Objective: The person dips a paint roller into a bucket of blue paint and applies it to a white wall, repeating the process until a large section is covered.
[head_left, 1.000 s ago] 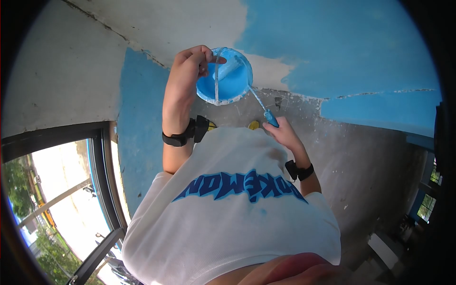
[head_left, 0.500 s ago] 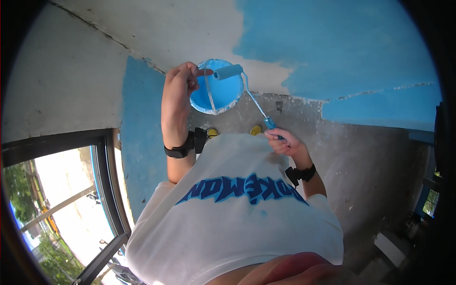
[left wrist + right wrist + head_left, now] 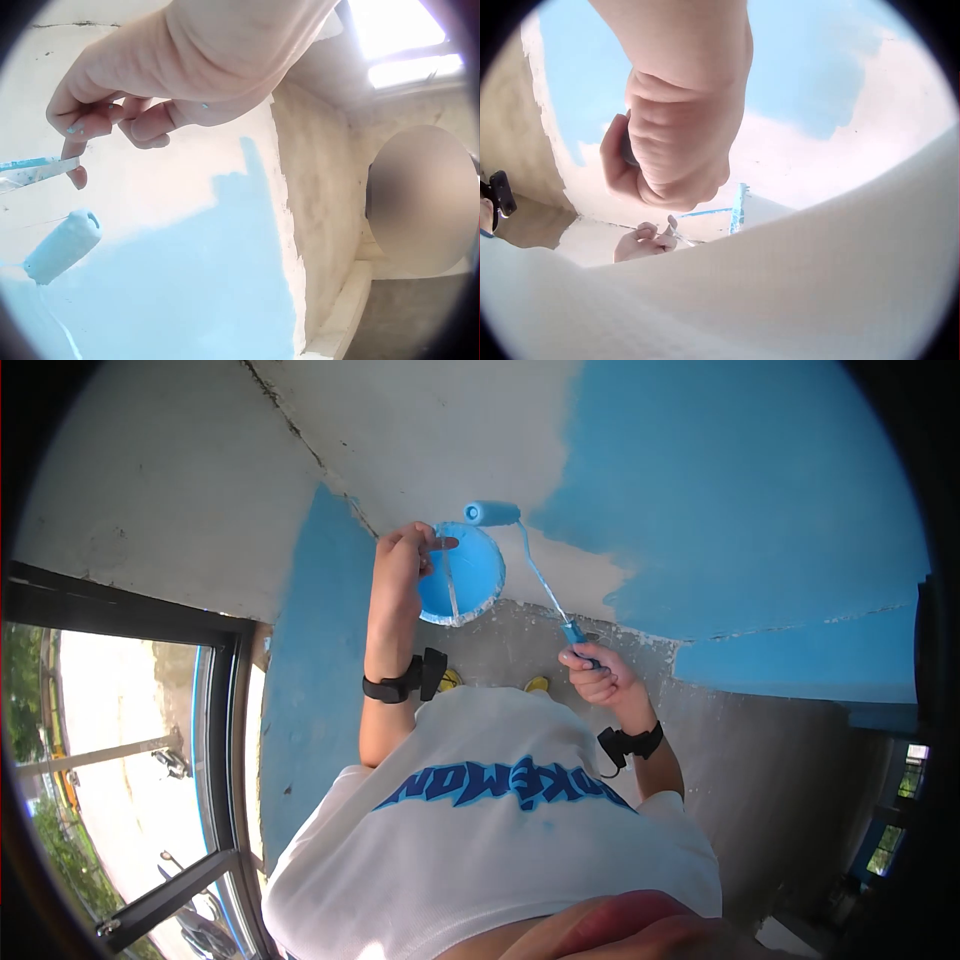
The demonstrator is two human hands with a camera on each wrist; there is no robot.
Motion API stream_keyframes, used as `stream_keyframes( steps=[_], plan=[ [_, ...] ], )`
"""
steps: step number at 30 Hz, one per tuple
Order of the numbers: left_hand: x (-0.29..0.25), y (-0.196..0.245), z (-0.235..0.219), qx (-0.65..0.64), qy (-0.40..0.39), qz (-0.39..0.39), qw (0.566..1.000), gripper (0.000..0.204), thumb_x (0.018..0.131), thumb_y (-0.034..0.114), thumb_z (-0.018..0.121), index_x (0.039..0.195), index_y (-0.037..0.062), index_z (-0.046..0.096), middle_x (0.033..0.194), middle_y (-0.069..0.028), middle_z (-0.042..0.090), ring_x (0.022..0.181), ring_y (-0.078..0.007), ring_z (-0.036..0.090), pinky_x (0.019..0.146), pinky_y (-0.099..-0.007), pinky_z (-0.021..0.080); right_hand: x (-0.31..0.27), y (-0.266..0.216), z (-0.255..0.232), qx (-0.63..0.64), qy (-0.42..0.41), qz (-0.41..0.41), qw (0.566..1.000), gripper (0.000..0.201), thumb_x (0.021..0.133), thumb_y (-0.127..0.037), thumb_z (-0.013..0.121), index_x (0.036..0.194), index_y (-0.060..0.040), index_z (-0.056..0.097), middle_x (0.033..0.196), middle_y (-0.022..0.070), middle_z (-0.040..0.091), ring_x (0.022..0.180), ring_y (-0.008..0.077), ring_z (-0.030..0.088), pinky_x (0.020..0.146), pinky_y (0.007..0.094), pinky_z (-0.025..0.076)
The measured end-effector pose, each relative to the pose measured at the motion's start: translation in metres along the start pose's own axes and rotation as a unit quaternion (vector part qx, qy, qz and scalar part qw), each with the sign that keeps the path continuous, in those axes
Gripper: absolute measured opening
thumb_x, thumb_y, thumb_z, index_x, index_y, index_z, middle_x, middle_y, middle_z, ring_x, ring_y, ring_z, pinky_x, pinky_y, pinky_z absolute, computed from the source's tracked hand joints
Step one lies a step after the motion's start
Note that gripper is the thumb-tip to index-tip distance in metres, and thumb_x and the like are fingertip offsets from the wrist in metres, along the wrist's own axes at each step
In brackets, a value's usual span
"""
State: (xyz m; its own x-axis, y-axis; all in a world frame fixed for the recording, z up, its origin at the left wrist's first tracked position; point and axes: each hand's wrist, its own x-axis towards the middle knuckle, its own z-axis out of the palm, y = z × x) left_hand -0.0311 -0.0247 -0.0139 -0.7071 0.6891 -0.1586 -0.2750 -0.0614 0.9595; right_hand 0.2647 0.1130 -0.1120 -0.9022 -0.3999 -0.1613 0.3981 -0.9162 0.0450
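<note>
In the head view, my left hand (image 3: 398, 570) holds a round paint bucket (image 3: 490, 603) by its strap-like handle (image 3: 449, 585). In the left wrist view, the index finger hooks under that strap (image 3: 41, 173), and flecks of blue paint dot the fingers. My right hand (image 3: 605, 676) grips the blue handle (image 3: 575, 634) of a paint roller. Its paint-coated roller sleeve (image 3: 492, 513) hangs just past the bucket's far rim, on the wall side. Light blue paint coats the bucket's inside. From the right wrist, the right hand's fingers (image 3: 619, 161) curl round a dark grip.
Ahead stands a wall partly painted blue (image 3: 740, 490), with a bare off-white patch (image 3: 450, 430) beside it. A blue strip (image 3: 325, 650) runs down the left wall next to a dark-framed window (image 3: 228, 730). The grey floor (image 3: 760, 760) has paint spatters; yellow shoe tips (image 3: 537, 684) show below.
The roller sleeve has come up out of the bucket and moved past its far rim towards the wall. My left hand keeps hold of the bucket's handle throughout.
</note>
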Motion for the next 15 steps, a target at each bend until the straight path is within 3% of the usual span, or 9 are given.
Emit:
stream_keyframes(
  steps=[4, 8, 11, 15],
  plan=[
    [0.003, 0.012, -0.018, -0.020, 0.021, 0.017, 0.999, 0.022, 0.086, 0.008, 0.043, 0.067, 0.0109, 0.054, 0.064, 0.0014, 0.050, 0.085, -0.0131, 0.064, 0.060, -0.0253, 0.029, 0.021, -0.011, 0.027, -0.034, 0.036, -0.008, 0.999, 0.035, 0.103, -0.032, 0.039, 0.076, -0.0087, 0.037, 0.053, -0.0049, 0.032, 0.036, 0.0007, 0.027, 0.029, 0.0158, 0.021],
    [0.007, 0.023, -0.031, -0.036, 0.049, 0.034, 0.998, 0.021, 0.083, 0.009, 0.043, 0.067, 0.0097, 0.056, 0.076, -0.0060, 0.065, 0.074, -0.0099, 0.053, 0.060, -0.0256, 0.031, 0.048, -0.001, 0.034, 0.095, -0.057, 0.003, 0.994, 0.038, 0.102, -0.033, 0.040, 0.075, -0.0072, 0.036, 0.050, -0.0052, 0.032, 0.034, 0.0007, 0.027, 0.028, 0.0169, 0.020],
    [0.008, 0.026, -0.036, -0.012, 0.039, 0.045, 0.998, 0.020, 0.082, 0.010, 0.044, 0.069, 0.0078, 0.058, 0.083, -0.0110, 0.069, 0.068, -0.0099, 0.046, 0.062, -0.0257, 0.032, 0.066, 0.018, 0.034, 0.145, -0.105, -0.020, 0.984, 0.039, 0.102, -0.033, 0.041, 0.073, -0.0064, 0.036, 0.046, -0.0054, 0.031, 0.031, 0.0008, 0.027, 0.026, 0.0178, 0.019],
    [0.016, 0.027, -0.041, -0.022, 0.049, 0.039, 0.998, 0.020, 0.082, 0.011, 0.044, 0.070, 0.0065, 0.059, 0.081, -0.0114, 0.068, 0.069, -0.0103, 0.047, 0.062, -0.0265, 0.033, 0.088, 0.036, 0.043, 0.168, -0.139, -0.051, 0.974, 0.040, 0.101, -0.031, 0.044, 0.070, -0.0063, 0.035, 0.043, -0.0059, 0.030, 0.029, 0.0002, 0.029, 0.024, 0.0174, 0.020]
  ],
)
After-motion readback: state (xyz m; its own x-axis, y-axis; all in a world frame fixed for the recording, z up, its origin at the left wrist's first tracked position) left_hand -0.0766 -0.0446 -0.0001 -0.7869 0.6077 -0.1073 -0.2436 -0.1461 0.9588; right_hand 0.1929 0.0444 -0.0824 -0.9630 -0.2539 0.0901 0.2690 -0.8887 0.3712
